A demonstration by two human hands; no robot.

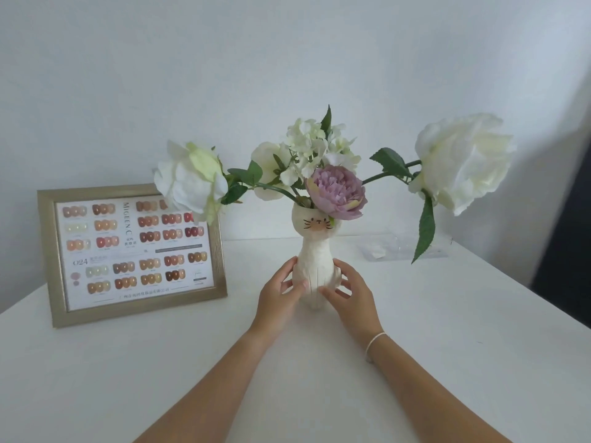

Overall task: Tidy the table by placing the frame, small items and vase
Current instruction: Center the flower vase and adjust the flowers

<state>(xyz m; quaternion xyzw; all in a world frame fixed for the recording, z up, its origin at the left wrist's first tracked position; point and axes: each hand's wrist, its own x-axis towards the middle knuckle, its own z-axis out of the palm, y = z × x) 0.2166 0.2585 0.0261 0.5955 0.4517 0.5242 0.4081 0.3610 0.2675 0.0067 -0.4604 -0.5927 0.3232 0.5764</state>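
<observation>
A cream cat-faced vase [315, 254] stands upright at the middle of the white table [447, 330], filled with white flowers and one lilac bloom [335, 191]. My left hand [281, 292] cups its lower left side and my right hand [350, 290] cups its lower right side, fingers wrapped around the base. A gold picture frame [134, 251] holding a nail-colour chart stands upright at the back left, apart from the vase. The small items sit in a clear plastic box [396, 247] at the back right, partly hidden by a leaf.
A pale wall runs behind the table. A dark surface [566, 251] stands past the table's right edge. Long flower stems reach out left and right, overhanging the frame's corner and the clear box.
</observation>
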